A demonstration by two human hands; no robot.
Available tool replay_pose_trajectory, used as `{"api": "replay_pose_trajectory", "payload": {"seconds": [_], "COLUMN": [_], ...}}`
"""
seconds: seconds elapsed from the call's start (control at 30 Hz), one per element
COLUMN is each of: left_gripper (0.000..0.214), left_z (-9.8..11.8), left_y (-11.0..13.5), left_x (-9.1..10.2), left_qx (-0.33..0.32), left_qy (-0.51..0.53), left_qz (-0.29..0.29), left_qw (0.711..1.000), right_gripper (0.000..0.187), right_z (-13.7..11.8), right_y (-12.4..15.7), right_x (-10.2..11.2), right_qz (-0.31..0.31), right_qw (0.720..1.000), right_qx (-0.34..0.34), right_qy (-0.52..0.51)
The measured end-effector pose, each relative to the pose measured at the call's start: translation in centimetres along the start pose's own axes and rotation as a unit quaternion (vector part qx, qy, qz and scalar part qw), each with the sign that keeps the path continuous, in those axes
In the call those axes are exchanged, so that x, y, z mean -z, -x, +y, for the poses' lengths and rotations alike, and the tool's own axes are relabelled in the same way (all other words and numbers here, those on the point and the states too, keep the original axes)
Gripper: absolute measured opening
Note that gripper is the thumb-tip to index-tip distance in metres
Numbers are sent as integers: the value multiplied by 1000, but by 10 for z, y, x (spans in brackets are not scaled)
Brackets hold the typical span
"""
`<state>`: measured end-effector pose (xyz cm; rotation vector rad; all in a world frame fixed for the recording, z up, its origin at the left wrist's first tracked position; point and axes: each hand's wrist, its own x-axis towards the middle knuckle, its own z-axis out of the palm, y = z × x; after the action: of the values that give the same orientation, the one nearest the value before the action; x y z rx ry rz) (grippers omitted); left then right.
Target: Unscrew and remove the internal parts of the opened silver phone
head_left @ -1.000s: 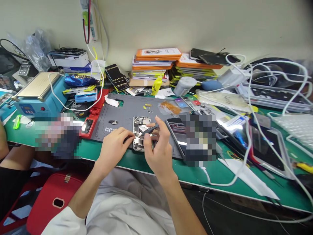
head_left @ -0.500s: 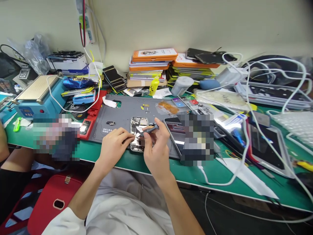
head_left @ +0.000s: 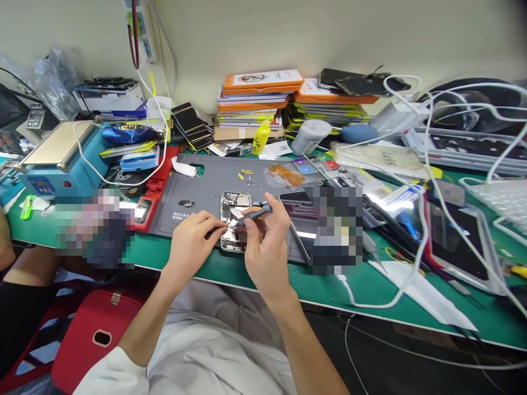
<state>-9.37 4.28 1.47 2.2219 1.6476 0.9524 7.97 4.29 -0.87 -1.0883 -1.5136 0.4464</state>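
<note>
An opened phone (head_left: 234, 204) with its insides showing lies on a grey work mat (head_left: 209, 192). My left hand (head_left: 191, 244) rests on the phone's left edge, fingers curled and pressed against it to hold it. My right hand (head_left: 263, 249) pinches a dark thin screwdriver (head_left: 253, 215) whose tip points left and down into the phone's middle. A detached phone screen (head_left: 298, 216) lies just right of my right hand. Several small loose parts, including a dark one (head_left: 186, 203), sit on the mat.
A blue heating machine (head_left: 57, 156) stands at the left. Stacks of orange and yellow boxes (head_left: 263, 99) line the wall. White cables (head_left: 415, 181) loop over the right side, above a tablet (head_left: 457, 241). A red case (head_left: 94, 334) sits below the table edge. Another person's arm (head_left: 24, 263) is at the left.
The camera view shifted slightly. My right hand and the screwdriver moved a little over the phone, the tip staying at its middle. My left hand kept its hold.
</note>
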Motion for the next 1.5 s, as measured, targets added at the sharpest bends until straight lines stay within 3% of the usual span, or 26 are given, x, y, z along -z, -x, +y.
{"api": "replay_pose_trajectory", "payload": {"seconds": [0.43,0.73,1.3,1.5], "left_gripper": [10,11,12,15], "left_z": [1,0,0,1], "left_y": [0,1,1,2], "left_x": [0,-2,-2,-2], "left_qx": [1,-1,-4,-4], "left_qy": [3,-6,-15,-18], "left_qz": [-7,-4,-1,-6], "left_qw": [1000,1000,1000,1000], "right_gripper": [55,52,57,60], "right_z": [0,-7,-7,-3], "right_y": [0,-9,-4,-1], "right_x": [2,2,3,2], "right_qz": [-25,-14,-11,-5], "right_qw": [999,991,996,999], "right_qx": [14,87,46,-2], "right_qy": [37,104,77,41]}}
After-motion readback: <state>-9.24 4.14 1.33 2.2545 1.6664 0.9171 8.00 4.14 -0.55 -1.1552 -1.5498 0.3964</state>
